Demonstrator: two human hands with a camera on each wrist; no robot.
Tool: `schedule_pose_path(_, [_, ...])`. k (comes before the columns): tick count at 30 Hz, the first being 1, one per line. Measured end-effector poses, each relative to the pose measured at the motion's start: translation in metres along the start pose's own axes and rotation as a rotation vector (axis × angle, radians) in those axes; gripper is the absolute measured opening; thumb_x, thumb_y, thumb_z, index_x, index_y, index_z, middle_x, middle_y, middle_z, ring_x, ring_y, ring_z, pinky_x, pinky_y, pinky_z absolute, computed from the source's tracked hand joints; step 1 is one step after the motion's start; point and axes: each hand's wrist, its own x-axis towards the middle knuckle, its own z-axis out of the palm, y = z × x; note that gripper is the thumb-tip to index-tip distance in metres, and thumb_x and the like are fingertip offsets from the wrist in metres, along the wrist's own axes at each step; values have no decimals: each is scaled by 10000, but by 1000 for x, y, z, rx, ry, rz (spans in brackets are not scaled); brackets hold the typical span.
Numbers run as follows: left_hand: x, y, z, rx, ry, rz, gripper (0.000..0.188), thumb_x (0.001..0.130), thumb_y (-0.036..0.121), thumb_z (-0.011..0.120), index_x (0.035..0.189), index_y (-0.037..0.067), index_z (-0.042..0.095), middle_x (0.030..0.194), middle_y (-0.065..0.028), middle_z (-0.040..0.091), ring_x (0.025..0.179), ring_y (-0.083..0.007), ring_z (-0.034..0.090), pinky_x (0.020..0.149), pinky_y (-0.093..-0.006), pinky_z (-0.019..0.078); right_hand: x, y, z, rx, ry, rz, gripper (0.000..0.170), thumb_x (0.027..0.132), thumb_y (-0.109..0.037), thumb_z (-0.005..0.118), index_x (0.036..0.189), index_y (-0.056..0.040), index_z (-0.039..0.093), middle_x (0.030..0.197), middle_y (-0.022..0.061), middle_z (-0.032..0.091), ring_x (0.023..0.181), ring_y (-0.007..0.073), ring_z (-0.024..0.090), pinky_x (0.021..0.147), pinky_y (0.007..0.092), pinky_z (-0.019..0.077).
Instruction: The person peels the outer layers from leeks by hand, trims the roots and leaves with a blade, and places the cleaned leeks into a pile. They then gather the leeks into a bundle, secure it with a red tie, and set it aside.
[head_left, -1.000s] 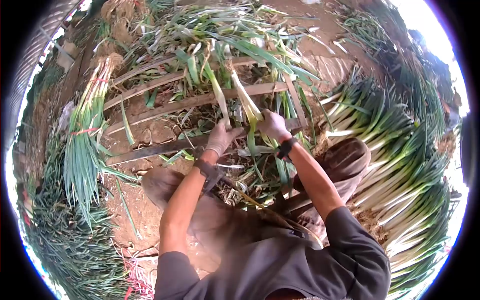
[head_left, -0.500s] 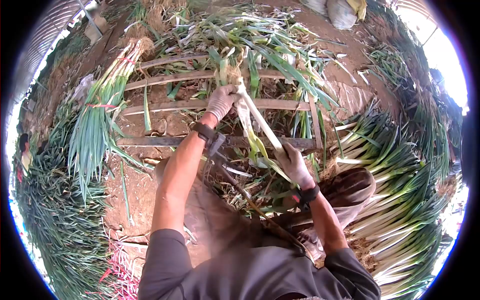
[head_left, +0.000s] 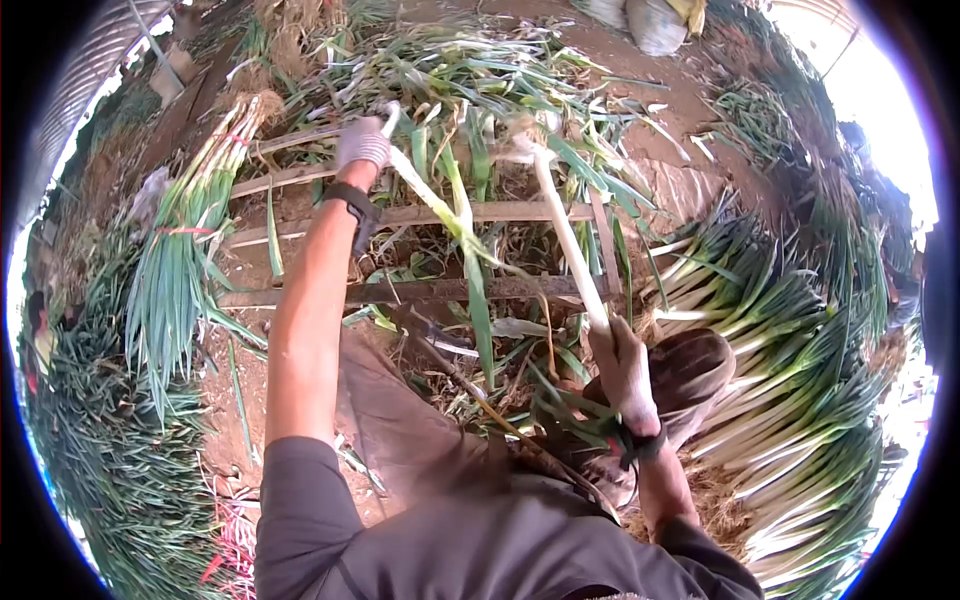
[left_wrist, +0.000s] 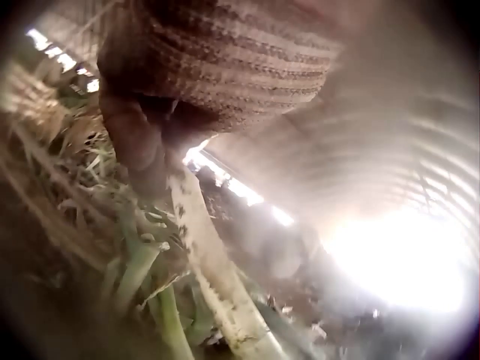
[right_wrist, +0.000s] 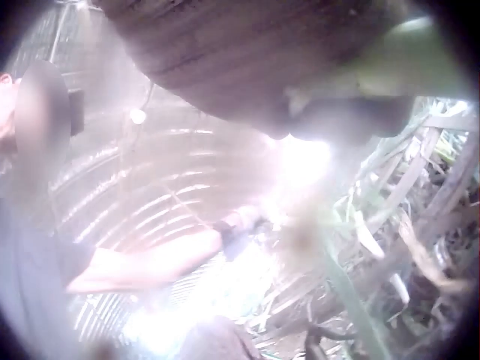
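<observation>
Here the left hand [head_left: 362, 146], in a pale ribbed-knit glove, pinches a limp, flat, white-and-green strip of leaf sheath [head_left: 430, 199], while the right hand [head_left: 624, 378] grips a smooth, straight, white onion-like stalk [head_left: 568, 232] by its lower end, tilted above rough brown wooden slats [head_left: 515, 212]. Stalk and strip hang apart. Good stripping probably calls for a firm, unbruising hold and one steady lengthwise pull, lest the thin sheath tear.

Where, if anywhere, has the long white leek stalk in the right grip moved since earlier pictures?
Yes: the leek stalk moved right, closer to the short brown wooden crosspiece.
</observation>
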Motion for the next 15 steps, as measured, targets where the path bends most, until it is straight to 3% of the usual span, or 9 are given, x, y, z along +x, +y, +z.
schedule_pose_path(1, [-19,22,-7,-287,-63,-17,281,818,237,770,1052,89,720,863,-127,730,717,-237,703,624,-373,534,10,8,8,21,8,-9,226,976,-214,587,946,10,577,637,70,481,601,119,443,535,317,393])
schedule_pose_path(2, [-41,41,-3,-374,-24,7,456,847,271,746,1239,74,618,897,-128,719,667,-220,672,602,-349,524,21,19,16,39,13,-22,232,975,-223,593,947,7,579,632,70,479,590,122,440,532,318,391])
schedule_pose_path(3, [-68,60,2,-510,88,159,591,849,321,744,1331,63,518,877,-105,698,605,-183,613,580,-334,515,30,34,23,-56,-21,-6,229,965,-231,609,957,-3,590,637,84,519,579,138,451,532,335,399])
schedule_pose_path(5, [-111,100,-20,-485,-128,155,712,788,476,773,1296,38,535,795,-58,671,558,-159,566,553,-308,506,32,33,34,-104,-16,-55,233,949,-234,630,996,-7,609,669,120,583,587,177,532,550,349,436])
schedule_pose_path(6, [-113,103,-9,-605,-261,133,742,754,507,795,1254,17,548,804,-58,688,624,-162,631,577,-299,527,29,29,38,-96,-18,-88,236,944,-233,635,1003,-6,611,679,128,597,595,191,559,557,352,448])
schedule_pose_path(8, [-116,102,29,-668,-32,188,622,752,443,821,1132,3,600,792,-85,697,650,-165,674,564,-314,541,23,33,43,-103,-67,-74,249,939,-235,653,1011,0,614,685,126,603,602,190,580,565,347,457])
schedule_pose_path(10, [-115,101,35,-901,-21,130,446,776,323,824,1010,-6,635,777,-105,694,635,-166,685,506,-316,536,16,26,46,-78,-99,-88,253,939,-235,659,1007,5,613,681,120,599,595,178,566,561,346,453])
schedule_pose_path(11, [-119,100,33,-1127,-105,81,300,819,205,782,973,-20,660,739,-113,680,521,-163,637,414,-289,495,14,23,47,-54,-105,-108,257,943,-240,660,989,7,607,668,111,585,583,164,540,552,342,445])
schedule_pose_path(15, [-109,77,48,-1492,-111,-44,168,856,123,742,918,-28,700,638,-50,644,436,-108,567,356,-238,461,12,16,47,-4,-122,-124,233,947,-220,652,965,6,599,647,96,548,577,151,489,542,335,426])
